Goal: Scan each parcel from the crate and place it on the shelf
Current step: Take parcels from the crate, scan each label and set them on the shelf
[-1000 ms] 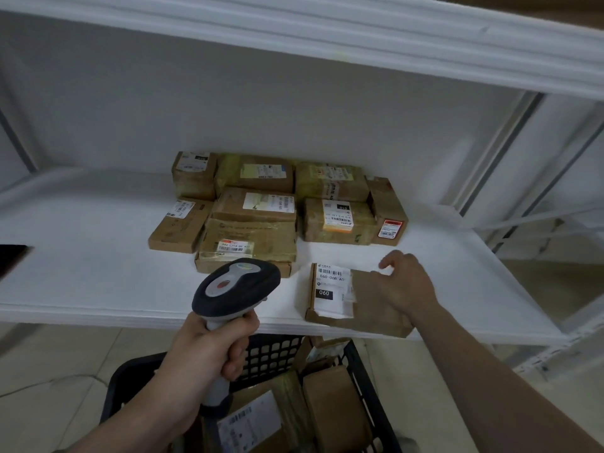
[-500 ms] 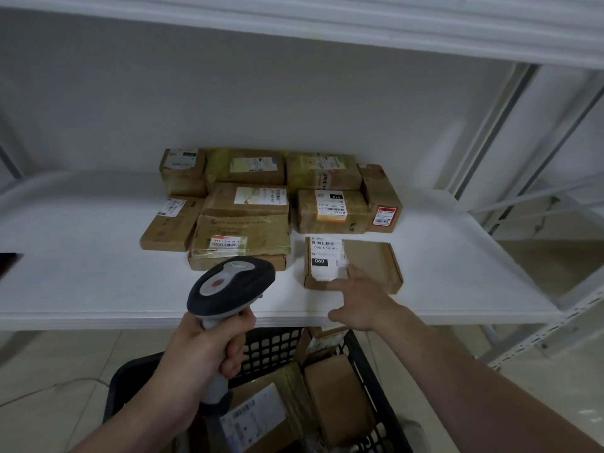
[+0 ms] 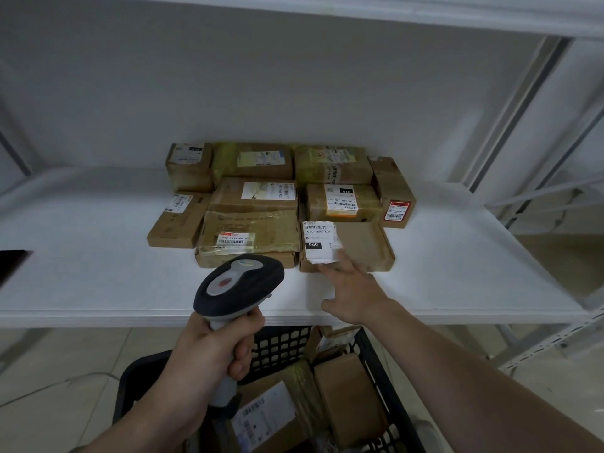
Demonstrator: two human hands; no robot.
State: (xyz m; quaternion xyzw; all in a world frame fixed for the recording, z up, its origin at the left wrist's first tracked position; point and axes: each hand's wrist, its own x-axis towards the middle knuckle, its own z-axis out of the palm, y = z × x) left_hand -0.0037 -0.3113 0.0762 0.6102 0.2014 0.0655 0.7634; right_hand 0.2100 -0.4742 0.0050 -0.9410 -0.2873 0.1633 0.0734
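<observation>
Flat brown parcel (image 3: pixel 362 246) lies on the white shelf (image 3: pixel 457 273), nearer the front edge than the other boxes, right of centre. White label with barcode and black "060" block covers its left part. Its left side sits just beside the taped box (image 3: pixel 250 235); its rear edge meets the box with the orange-edged label (image 3: pixel 343 204).

Right hand (image 3: pixel 351 295): open, fingers spread, palm down over the shelf in front of the parcel. Fingertips (image 3: pixel 341 258) reach the parcel's front edge at the lower corner of the label; contact looks likely, blurred, cannot confirm. Nothing gripped.

Left hand (image 3: pixel 212 358): closed around the handle of a black and grey scanner (image 3: pixel 238 282), held upright before the shelf's front edge, head towards the boxes.

Remaining boxes stand in rows towards the back edge of the shelf.

Below the front edge: black crate (image 3: pixel 281 348) with more parcels inside (image 3: pixel 340 390).
</observation>
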